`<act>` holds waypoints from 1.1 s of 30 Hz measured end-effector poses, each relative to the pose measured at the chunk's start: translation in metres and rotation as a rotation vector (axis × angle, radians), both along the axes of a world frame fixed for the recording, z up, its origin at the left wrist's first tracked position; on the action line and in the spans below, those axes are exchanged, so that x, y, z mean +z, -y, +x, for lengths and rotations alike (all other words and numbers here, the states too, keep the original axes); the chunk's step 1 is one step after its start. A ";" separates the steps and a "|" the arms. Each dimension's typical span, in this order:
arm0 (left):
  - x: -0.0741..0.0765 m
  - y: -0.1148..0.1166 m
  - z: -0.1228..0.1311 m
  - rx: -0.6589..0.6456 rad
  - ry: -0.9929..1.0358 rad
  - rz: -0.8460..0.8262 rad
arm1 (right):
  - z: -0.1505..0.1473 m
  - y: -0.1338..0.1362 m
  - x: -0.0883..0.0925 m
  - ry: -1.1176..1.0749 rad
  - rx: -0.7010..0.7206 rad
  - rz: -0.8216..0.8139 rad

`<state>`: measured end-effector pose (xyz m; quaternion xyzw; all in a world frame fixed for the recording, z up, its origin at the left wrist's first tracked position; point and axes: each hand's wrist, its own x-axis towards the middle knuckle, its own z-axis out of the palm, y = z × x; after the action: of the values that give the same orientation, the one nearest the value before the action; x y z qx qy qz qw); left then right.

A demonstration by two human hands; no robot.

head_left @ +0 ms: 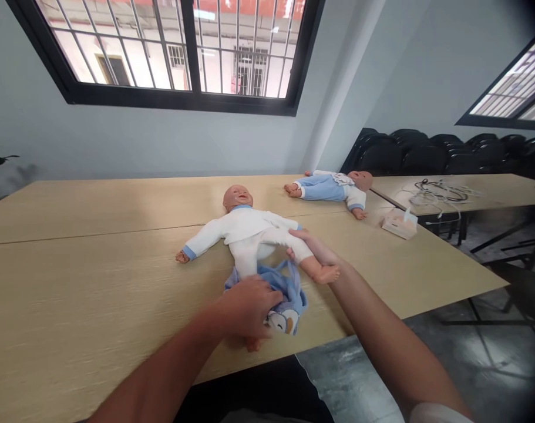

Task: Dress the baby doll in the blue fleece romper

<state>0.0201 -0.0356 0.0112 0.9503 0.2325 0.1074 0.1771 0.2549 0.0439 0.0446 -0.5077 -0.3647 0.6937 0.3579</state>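
Note:
A baby doll (245, 226) in a white top and white leggings lies on its back on the table, head away from me. Light blue overalls (289, 288) with straps and a cartoon animal face are bunched around the lower part of its leg on the left; that foot (253, 343) pokes out below. My left hand (249, 305) is closed on the overalls at that leg, its fingertips partly hidden. My right hand (315, 249) grips the doll's other leg (296, 247) from behind, around the thigh, holding it out to the right. The bare foot there points right.
A second baby doll (329, 188) in blue trousers lies at the table's back right. Near the right edge stands a tissue box (400, 223). White cables (443, 192) are heaped on the adjoining table, with stacked black chairs (426, 155) behind. The wooden table (95, 294) ends just before my lap.

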 end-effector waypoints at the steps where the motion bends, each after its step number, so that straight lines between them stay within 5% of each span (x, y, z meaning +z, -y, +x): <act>1: -0.001 0.001 0.002 0.002 -0.004 0.007 | -0.006 -0.002 0.004 -0.050 -0.026 -0.007; 5: -0.001 0.002 0.004 0.006 -0.020 0.017 | -0.036 0.003 0.012 -0.244 0.012 0.064; 9: -0.003 0.000 0.002 -0.031 0.042 -0.010 | -0.052 0.018 0.000 -0.242 0.115 0.155; 18: -0.019 -0.007 0.002 -0.076 0.145 0.132 | -0.054 0.005 -0.045 0.271 -0.003 0.688; 21: -0.022 -0.007 0.002 0.007 0.279 0.126 | -0.049 -0.001 -0.056 0.384 -0.100 0.811; 25: -0.027 -0.006 0.001 0.245 0.572 -0.008 | -0.044 -0.001 -0.060 0.447 -0.157 0.738; 29: -0.030 -0.010 -0.001 0.526 0.696 -0.265 | -0.037 0.007 -0.052 0.346 0.052 0.681; 33: -0.032 -0.016 0.001 0.605 0.752 -0.400 | -0.021 0.013 -0.035 0.168 0.286 0.541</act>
<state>0.0208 -0.0200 -0.0208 0.6840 0.4331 0.4411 0.3872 0.2337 0.0306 0.0095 -0.3932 -0.6322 0.5703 0.3472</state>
